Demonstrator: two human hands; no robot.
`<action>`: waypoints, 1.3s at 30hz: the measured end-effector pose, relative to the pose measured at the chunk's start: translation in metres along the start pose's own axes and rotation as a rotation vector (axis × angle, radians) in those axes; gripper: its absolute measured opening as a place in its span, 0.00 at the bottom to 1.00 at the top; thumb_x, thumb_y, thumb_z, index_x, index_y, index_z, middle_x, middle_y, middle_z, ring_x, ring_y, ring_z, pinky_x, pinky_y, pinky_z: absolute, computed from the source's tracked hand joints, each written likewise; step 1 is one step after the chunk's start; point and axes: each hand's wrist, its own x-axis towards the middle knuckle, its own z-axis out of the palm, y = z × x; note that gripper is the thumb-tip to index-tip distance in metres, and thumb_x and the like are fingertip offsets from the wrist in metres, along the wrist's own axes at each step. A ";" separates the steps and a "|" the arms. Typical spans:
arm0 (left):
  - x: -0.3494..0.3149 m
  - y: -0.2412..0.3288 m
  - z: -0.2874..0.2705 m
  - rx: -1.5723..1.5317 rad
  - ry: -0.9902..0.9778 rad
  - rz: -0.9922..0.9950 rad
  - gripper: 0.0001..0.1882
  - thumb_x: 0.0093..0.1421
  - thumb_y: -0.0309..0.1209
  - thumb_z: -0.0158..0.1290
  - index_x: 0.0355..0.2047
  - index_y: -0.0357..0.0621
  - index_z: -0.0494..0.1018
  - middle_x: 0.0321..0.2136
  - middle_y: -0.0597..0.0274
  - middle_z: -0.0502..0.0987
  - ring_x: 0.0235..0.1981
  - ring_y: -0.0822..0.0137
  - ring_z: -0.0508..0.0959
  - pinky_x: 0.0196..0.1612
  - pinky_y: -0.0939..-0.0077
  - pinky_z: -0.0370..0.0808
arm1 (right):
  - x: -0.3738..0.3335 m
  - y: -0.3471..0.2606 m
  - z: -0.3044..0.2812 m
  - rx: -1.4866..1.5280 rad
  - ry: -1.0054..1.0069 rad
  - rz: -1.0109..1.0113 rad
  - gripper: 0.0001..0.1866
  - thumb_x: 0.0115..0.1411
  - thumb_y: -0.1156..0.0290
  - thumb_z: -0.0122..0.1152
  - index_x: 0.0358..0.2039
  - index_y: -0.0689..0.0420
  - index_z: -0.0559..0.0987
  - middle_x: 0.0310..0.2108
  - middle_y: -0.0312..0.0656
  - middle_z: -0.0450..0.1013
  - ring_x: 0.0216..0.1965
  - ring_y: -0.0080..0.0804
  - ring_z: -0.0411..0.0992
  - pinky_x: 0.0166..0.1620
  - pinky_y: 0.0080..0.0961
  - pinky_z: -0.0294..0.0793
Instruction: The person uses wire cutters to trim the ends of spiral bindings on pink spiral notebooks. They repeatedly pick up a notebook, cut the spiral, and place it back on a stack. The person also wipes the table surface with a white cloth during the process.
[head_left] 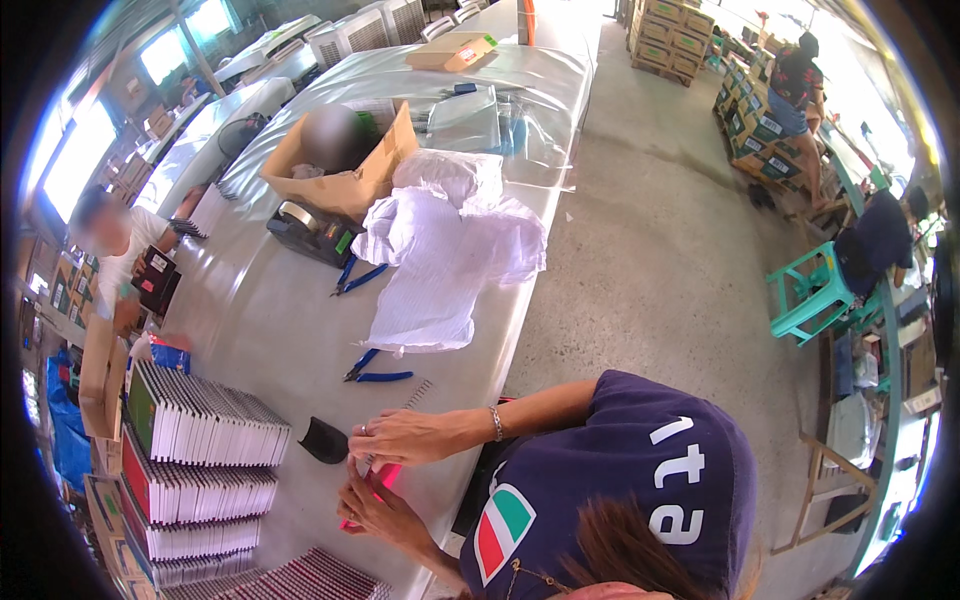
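Note:
My right hand, with a bracelet at the wrist, has its fingers closed around a thin metal spiral coil at the edge of a pinkish-red notebook. Part of the coil sticks out past the hand. Just nearer, my left hand grips the same notebook, its fingers bent over it and close to the right fingertips. Much of the notebook is hidden beneath both hands. Beside them on the table lies a curved black piece. Blue-handled pliers rest a little farther off.
Stacks of spiral notebooks stand at the left, more notebooks nearer. Farther up the table are another pair of pliers, white cloth, a tape dispenser and a cardboard box. A person handles dark books opposite.

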 end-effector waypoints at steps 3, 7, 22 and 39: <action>-0.003 -0.010 0.008 -0.080 0.119 0.016 0.21 0.67 0.40 0.52 0.61 0.61 0.71 0.46 0.61 0.70 0.52 0.57 0.68 0.57 0.49 0.57 | 0.000 0.005 0.005 -0.022 0.004 -0.035 0.10 0.61 0.68 0.59 0.38 0.58 0.72 0.39 0.45 0.72 0.43 0.46 0.74 0.44 0.44 0.71; -0.001 -0.020 0.012 -0.258 0.365 -0.110 0.29 0.58 0.34 0.64 0.60 0.55 0.71 0.53 0.54 0.65 0.55 0.52 0.68 0.55 0.53 0.64 | 0.004 -0.005 0.000 0.027 -0.022 0.023 0.10 0.61 0.68 0.60 0.35 0.60 0.72 0.39 0.46 0.71 0.42 0.47 0.74 0.43 0.44 0.71; -0.020 -0.047 -0.014 -0.485 0.184 -0.150 0.27 0.46 0.36 0.73 0.41 0.39 0.70 0.40 0.52 0.69 0.47 0.51 0.68 0.50 0.57 0.67 | 0.059 0.060 -0.019 -0.048 -0.233 -0.021 0.19 0.56 0.84 0.57 0.49 0.56 0.78 0.53 0.48 0.71 0.57 0.51 0.67 0.58 0.42 0.68; -0.033 -0.055 -0.031 -0.455 0.309 -0.197 0.27 0.45 0.37 0.73 0.40 0.41 0.70 0.41 0.53 0.68 0.43 0.52 0.70 0.46 0.58 0.69 | 0.065 0.057 0.011 0.025 -0.400 0.034 0.16 0.53 0.71 0.71 0.41 0.62 0.77 0.48 0.42 0.72 0.33 0.34 0.69 0.39 0.30 0.70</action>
